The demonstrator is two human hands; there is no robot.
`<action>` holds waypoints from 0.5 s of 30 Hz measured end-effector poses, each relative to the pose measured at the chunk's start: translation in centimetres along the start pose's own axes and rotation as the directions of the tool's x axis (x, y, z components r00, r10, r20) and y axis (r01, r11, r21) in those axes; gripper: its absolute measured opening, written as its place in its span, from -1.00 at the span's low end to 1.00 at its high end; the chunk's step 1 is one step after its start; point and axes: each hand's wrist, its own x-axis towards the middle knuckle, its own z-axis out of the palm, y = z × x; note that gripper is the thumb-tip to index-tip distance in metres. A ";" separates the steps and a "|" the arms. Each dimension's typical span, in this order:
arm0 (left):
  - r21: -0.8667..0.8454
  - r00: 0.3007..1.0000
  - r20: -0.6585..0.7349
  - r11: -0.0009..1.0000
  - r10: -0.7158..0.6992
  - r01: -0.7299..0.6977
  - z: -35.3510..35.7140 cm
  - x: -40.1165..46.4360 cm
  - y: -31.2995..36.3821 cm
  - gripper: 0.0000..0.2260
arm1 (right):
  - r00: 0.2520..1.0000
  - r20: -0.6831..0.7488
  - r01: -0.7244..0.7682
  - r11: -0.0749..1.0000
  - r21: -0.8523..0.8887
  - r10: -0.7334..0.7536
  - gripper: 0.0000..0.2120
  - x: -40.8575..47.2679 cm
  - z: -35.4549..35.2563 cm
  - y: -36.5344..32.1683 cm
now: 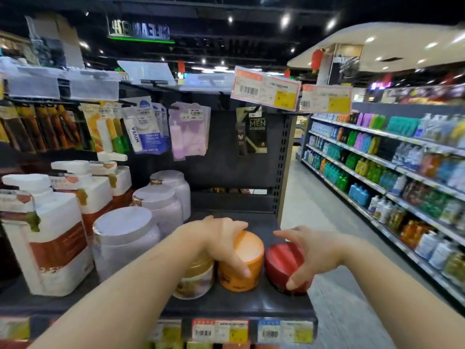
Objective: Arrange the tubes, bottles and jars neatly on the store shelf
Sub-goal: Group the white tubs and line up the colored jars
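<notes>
Orange jar point(240, 263) sits under the left hand point(221, 241), which reaches in palm down with the forearm bare; the thumb runs down the jar's near side and the fingers curl over the lid's far edge, so the hand holds the jar from above. Just left of this grip, partly hidden under the wrist, stands a gold-lidded jar point(195, 278), touching or nearly touching the orange one. Just right of the grip lies the red jar point(284, 265), tilted toward the viewer. The right hand point(313, 253) comes in from the right with fingers spread wide: the thumb curls round the red jar's near edge, the index finger stretches over its far side, and the grip is broad, clasping the red jar. All three jars rest at the front right of the dark shelf point(226, 306). Further left of both grips stand white-lidded tubs point(125, 238) and white pump bottles point(50, 230). Price tags point(251, 331) line the shelf edge below the hands.
</notes>
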 end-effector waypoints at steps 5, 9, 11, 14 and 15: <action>-0.077 0.999 0.018 0.997 0.032 -0.031 0.1 0.1 0.3 -0.05 | 0.998 -0.057 -0.004 0.997 0.071 0.008 0.02 -0.1 1.5 1.3; -0.090 0.993 0.048 0.990 0.109 -0.104 0.1 -0.4 0.4 -0.07 | 0.990 -0.144 0.028 0.986 0.167 -0.004 -0.03 1.2 1.9 2.0; -0.107 0.994 0.046 0.990 0.101 -0.096 0.3 -0.4 0.2 -0.05 | 0.983 -0.186 0.050 0.977 0.208 -0.011 -0.05 2.2 1.9 2.1; -0.152 0.996 0.026 0.985 0.081 -0.076 0.8 -0.1 -0.3 0.00 | 0.968 -0.249 0.090 0.962 0.257 -0.024 -0.09 4.1 1.9 2.1; -0.167 0.997 0.008 0.983 0.083 -0.080 0.8 0.0 -0.3 0.01 | 0.963 -0.270 0.102 0.955 0.278 -0.025 -0.09 4.7 1.9 2.1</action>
